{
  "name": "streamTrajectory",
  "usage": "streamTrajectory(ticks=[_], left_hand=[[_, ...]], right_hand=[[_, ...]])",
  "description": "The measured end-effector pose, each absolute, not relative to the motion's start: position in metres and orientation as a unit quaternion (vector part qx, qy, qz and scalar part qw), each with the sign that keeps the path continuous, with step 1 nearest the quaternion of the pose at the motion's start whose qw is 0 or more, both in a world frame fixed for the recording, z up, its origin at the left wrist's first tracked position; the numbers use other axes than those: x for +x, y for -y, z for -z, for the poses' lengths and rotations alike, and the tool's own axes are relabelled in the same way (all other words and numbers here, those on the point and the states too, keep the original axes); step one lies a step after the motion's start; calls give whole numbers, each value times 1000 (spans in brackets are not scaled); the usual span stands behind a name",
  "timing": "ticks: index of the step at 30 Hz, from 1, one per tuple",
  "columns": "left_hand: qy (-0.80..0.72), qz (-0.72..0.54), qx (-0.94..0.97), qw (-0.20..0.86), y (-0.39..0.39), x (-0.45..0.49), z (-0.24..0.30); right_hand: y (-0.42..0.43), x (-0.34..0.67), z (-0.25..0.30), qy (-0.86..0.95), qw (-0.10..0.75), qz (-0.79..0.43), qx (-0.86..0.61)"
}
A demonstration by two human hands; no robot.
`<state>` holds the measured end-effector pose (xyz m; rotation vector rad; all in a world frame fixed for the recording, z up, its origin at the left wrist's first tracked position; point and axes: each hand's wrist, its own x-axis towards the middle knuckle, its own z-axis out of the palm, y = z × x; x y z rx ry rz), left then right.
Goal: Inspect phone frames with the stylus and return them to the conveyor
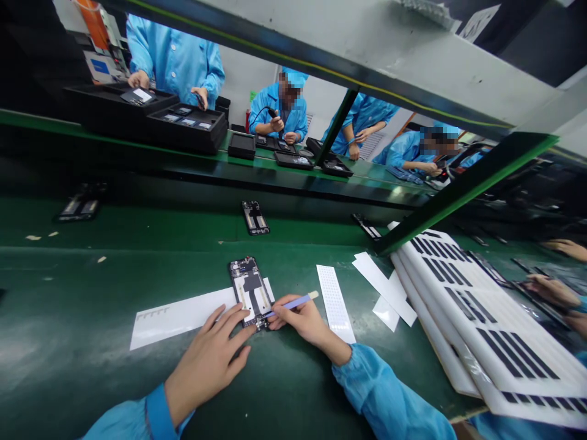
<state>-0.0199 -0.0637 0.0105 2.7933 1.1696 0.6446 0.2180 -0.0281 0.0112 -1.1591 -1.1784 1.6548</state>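
An opened smartphone body (251, 292) lies face down near the middle of the green bench, its inner parts showing. Beneath it a white paper strip (183, 319) sticks out to the left. My left hand (213, 351) lies with fingers spread, fingertips touching the phone's lower left side. In my right hand (300, 321) a thin lavender stick tool (298, 302) with a cream end is pinched like a pen. Its working tip points at the phone's lower right part; whether it touches there I cannot tell. A white sticker sheet (335, 302) lies right of this hand.
More opened phones (255, 218) lie along the back strip. White paper sheets (385, 290) and stacked white foam trays (477, 305) with black strips stand to the right. A slanted green post (463, 195) rises there. Co-workers in blue sit beyond black trays (188, 125); another person's hands (553, 287) work at far right.
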Motion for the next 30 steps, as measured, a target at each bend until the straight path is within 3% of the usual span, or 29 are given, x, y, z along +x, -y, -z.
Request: streamTrajectory(ticks=[30], left_hand=[[-375,-195,906,1,63,-21,-8]], right_hand=[[30,217,-8,477,385,-645,-457]])
